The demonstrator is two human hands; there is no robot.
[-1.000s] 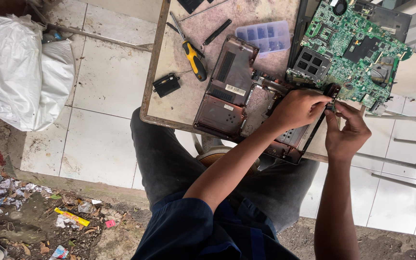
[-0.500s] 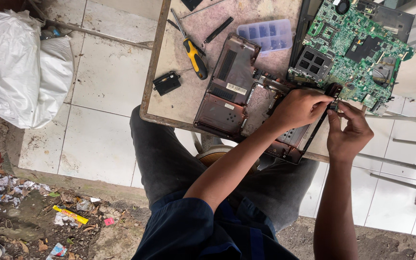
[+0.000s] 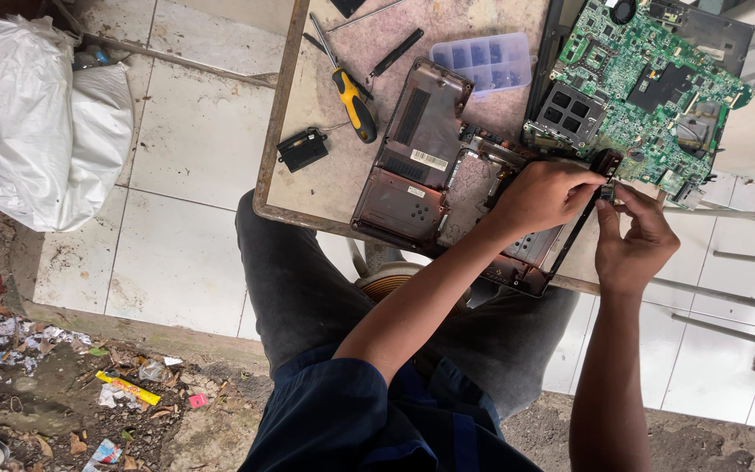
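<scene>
A: Starting at the far left of the frame, what is there?

B: A big white sack [image 3: 32, 114] sits on the tiled floor in the upper left, and scraps of litter [image 3: 128, 387] lie on the dirt in the lower left.

A: And moving toward the middle?

B: A small worn surface [image 3: 308, 166] fills the upper centre. On it, from the left, lies a small black part [image 3: 301, 149], then a screwdriver with a yellow and black handle [image 3: 353, 105], then a clear plastic compartment box [image 3: 482, 61] near the top edge.

A: What is the main thing being worked on?

B: A dark laptop base shell [image 3: 417, 162], opened up, lies across the middle of the surface and hangs over its near edge above the person's lap. A green circuit board [image 3: 648, 87] rests in the upper right, just beside the shell.

A: Where are the hands?

B: Both are at the right end of the shell, in the centre right of the frame. The left hand [image 3: 548, 194] is curled, its fingers pinching the shell's black corner piece [image 3: 606, 162]. The right hand [image 3: 635, 240] is just to the right of it, its fingers closed in a pinch on a tiny dark part [image 3: 608, 193] at that same corner. The two hands nearly touch.

A: Anything further right?

B: Thin metal rods [image 3: 727, 301] run above the tiled floor at the right edge.
</scene>
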